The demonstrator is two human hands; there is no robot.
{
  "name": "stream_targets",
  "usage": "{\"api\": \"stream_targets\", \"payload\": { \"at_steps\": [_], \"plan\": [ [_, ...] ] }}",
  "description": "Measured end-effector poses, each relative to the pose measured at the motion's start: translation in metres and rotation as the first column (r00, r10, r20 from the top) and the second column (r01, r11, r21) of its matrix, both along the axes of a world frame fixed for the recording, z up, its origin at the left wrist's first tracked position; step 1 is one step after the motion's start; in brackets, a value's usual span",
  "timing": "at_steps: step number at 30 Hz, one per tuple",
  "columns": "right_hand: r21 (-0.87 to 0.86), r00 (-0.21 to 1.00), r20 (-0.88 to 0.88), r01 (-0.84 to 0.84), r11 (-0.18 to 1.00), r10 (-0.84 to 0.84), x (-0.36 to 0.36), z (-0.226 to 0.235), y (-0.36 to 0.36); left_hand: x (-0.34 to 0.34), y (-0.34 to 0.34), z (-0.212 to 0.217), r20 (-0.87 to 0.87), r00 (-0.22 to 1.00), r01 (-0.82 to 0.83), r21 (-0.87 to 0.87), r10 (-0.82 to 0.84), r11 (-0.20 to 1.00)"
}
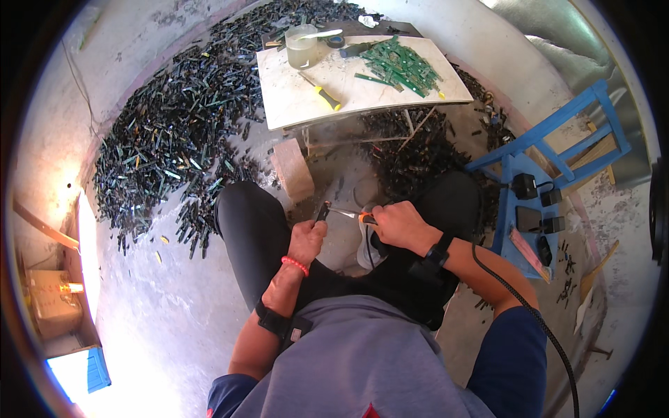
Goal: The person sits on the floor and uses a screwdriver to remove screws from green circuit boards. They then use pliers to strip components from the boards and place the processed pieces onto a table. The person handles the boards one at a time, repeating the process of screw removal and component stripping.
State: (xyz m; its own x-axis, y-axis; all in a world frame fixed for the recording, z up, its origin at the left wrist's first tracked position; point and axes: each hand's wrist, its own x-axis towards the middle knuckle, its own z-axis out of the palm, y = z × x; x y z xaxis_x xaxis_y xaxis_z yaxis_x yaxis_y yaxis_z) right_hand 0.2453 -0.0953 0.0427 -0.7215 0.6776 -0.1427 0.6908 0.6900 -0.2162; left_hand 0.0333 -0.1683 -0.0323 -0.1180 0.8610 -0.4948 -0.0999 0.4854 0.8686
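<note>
In front of my knees, my left hand (pixel 307 241) is closed round a small, dark, narrow strip-shaped piece (pixel 323 210), its upper end sticking out past the fingers. My right hand (pixel 403 224) grips the orange and black handle of a screwdriver (pixel 345 212). Its metal shaft points left, with the tip at or very close to the dark piece; I cannot tell if they touch. Beyond my hands, a low white-topped table (pixel 282 97) carries a heap of green circuit board strips (pixel 401 64) and another screwdriver (pixel 322 93) with a yellow handle.
A large pile of dark strips (pixel 167 132) covers the floor at left; another heap (pixel 411 153) lies under the table. A cup of cloudy liquid (pixel 301 50) stands on the tabletop. A brick-like block (pixel 293 169) is before it. At right, a blue chair (pixel 511 167) holds black devices.
</note>
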Motion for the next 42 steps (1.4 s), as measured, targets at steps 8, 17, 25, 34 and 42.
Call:
{"api": "stream_targets", "payload": {
  "at_steps": [8,17,25,34,42],
  "plan": [
    [0.085,0.999,-0.041,0.027,0.996,-0.024,0.000,-0.007,-0.002,-0.009,0.001,0.023,0.414,0.910,0.045,-0.084,-0.006,0.995],
    [-0.986,0.717,-0.165,-0.128,0.105,-0.677,-0.001,0.009,-0.003,-0.013,-0.001,0.037,0.730,0.683,0.028,-0.007,-0.014,1.000],
    [-0.967,0.834,-0.177,-0.049,0.250,-0.522,0.000,0.008,-0.009,-0.012,-0.001,0.031,0.653,0.757,0.014,-0.009,-0.005,1.000],
    [-0.986,0.883,-0.124,-0.057,0.158,-0.453,-0.006,0.016,-0.014,-0.009,-0.001,0.030,0.571,0.820,-0.023,-0.029,0.036,0.999],
    [-0.996,0.841,-0.064,-0.091,-0.025,-0.537,-0.008,0.003,-0.011,-0.008,-0.002,0.030,0.561,0.827,-0.034,-0.028,0.044,0.999]
  ]
}}
